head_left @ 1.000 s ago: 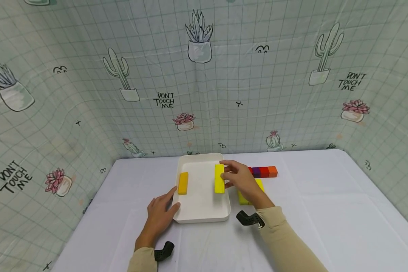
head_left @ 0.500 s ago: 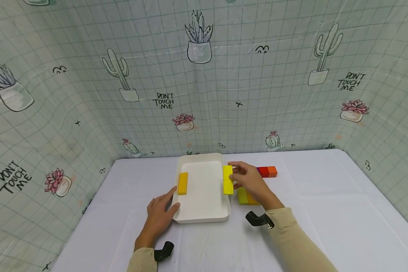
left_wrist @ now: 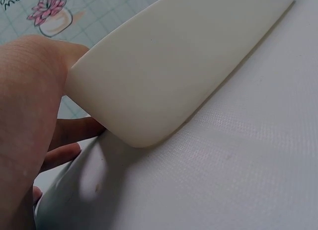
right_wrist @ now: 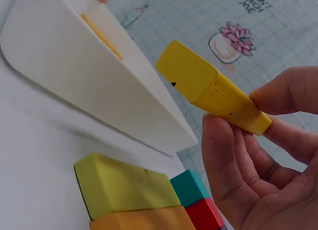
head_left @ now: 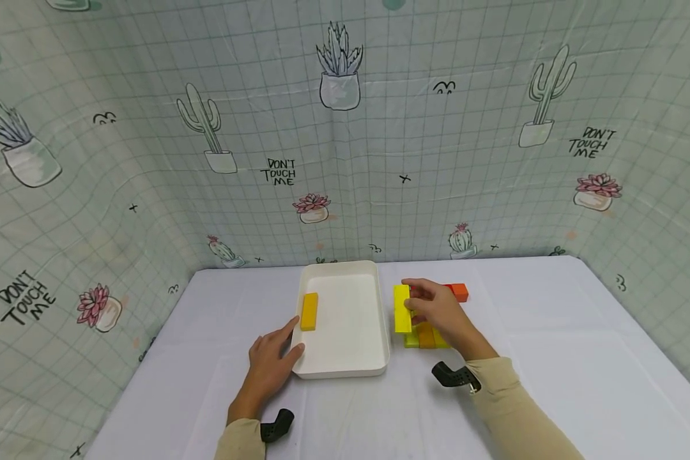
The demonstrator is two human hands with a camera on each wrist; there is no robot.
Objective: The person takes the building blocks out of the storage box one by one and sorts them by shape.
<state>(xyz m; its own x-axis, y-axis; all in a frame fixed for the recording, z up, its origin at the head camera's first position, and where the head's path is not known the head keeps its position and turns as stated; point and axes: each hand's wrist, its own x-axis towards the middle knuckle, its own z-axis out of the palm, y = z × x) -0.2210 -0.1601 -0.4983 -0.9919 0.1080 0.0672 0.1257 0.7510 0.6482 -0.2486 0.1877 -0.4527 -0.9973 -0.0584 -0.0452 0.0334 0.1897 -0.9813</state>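
My right hand [head_left: 443, 313] pinches a yellow wooden block [head_left: 402, 309] between thumb and fingers. In the right wrist view the yellow block [right_wrist: 198, 76] is raised, one end tilted toward the camera, with small dark marks on it. It is just right of the white tray [head_left: 345, 364], above other blocks. My left hand [head_left: 270, 361] holds the tray's front left corner. In the left wrist view its thumb [left_wrist: 74, 52] reaches over the rim and its fingers [left_wrist: 77, 133] lie outside the wall. Inside the tray, an orange-yellow block [head_left: 309, 312] lies along the left side.
Right of the tray lie a yellow-green block [right_wrist: 129, 183] and an orange block [right_wrist: 149, 220], side by side. Behind them are a teal block [right_wrist: 190, 188] and a red block [right_wrist: 204, 213], partly hidden. An orange-red block end [head_left: 461, 292] shows beyond the right hand.
My right hand has carried the yellow block rightward, from over the tray's right side to beyond its right edge. The left hand and the tray stay where they were.
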